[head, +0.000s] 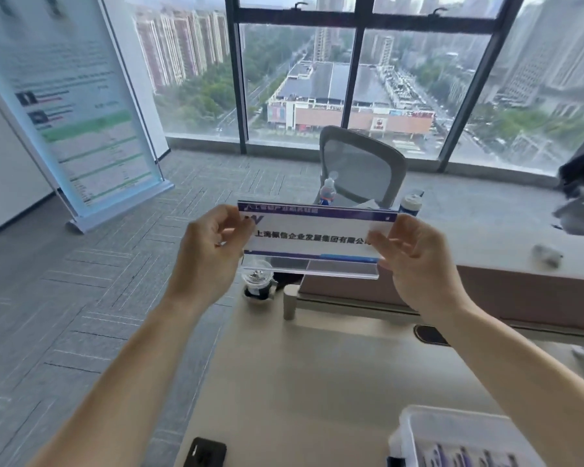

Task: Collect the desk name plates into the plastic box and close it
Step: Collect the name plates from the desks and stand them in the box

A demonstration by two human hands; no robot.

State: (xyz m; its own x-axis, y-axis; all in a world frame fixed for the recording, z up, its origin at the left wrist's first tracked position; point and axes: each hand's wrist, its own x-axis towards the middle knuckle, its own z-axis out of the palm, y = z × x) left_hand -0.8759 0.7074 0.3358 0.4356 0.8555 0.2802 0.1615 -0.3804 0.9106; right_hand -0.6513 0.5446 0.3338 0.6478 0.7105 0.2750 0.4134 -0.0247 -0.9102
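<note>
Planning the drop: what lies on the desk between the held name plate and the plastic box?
In the head view, only bare desk lies between the name plate, held by left hand and right hand, and the plastic box.

Name plate (312, 239): "上海…企业发展集团有限公司"

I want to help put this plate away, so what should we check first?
1. Left hand on plate: ok.
2. Right hand on its other end: ok.
3. Box open: ok, no lid on it.
4. Room left in box: cannot tell, plates already inside.
5. Way down to box clear: ok, bare desk between.
6. Lid in view: not ok.
</note>
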